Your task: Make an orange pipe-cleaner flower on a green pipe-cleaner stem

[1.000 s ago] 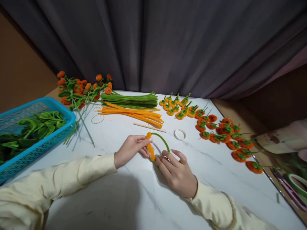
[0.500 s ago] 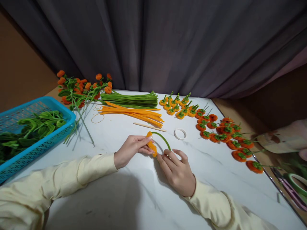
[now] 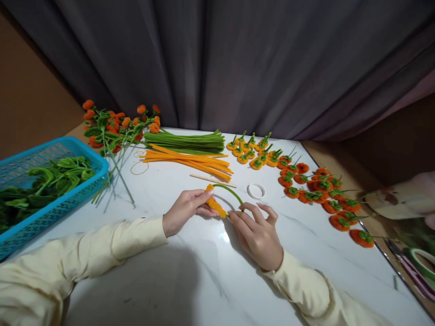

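Observation:
In front of me my left hand (image 3: 190, 208) pinches a row of yellow-orange pipe-cleaner loops (image 3: 216, 206) between thumb and fingers. A green pipe cleaner (image 3: 231, 190) arches from the top of that row over to my right hand (image 3: 260, 231). My right hand is closed on the green pipe cleaner near the lower end of the row, its thumb and index finger together and the other fingers curled. A wooden stick (image 3: 212, 180) and a white tape ring (image 3: 256, 190) lie just beyond the hands.
Green pipe cleaners (image 3: 190, 141) and orange ones (image 3: 186, 160) lie at the back. Yellow flower heads (image 3: 256, 163) and orange flower heads (image 3: 340, 222) stand to the right. Left are a blue basket (image 3: 84, 181) of leaves and stemmed orange flowers (image 3: 112, 122). Scissors (image 3: 408, 267) lie at the right edge.
My right hand has moved slightly right, away from my left. The yellow-orange row now slants more, with its lower end shifted right, and a bit of green shows there.

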Available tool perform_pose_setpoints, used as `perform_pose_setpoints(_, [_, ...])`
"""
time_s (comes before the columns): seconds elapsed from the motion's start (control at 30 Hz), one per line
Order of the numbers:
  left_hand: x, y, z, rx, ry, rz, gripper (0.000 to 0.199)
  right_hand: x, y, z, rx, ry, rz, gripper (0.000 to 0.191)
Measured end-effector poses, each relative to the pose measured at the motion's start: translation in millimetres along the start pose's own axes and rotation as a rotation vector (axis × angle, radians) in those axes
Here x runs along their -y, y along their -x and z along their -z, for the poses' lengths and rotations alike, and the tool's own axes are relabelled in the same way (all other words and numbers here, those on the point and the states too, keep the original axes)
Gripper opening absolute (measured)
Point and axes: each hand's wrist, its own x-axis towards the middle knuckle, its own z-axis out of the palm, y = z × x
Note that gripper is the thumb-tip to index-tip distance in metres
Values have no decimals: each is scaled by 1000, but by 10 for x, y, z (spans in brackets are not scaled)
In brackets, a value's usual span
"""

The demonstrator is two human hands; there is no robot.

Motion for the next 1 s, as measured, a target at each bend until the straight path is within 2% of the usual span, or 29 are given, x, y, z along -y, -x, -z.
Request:
perform_pose_setpoints(0.43, [-11, 37, -48, 28, 12, 35, 40, 89, -9, -29, -35, 19, 52, 15])
perform_pose_setpoints(0.7, [-16, 16, -21, 36, 85, -25, 37, 34, -3, -28, 3, 5, -31, 16])
perform_pose_setpoints(1.0, [-4, 32, -51, 85, 122, 4, 36, 89, -18, -42, -10, -1, 6, 16])
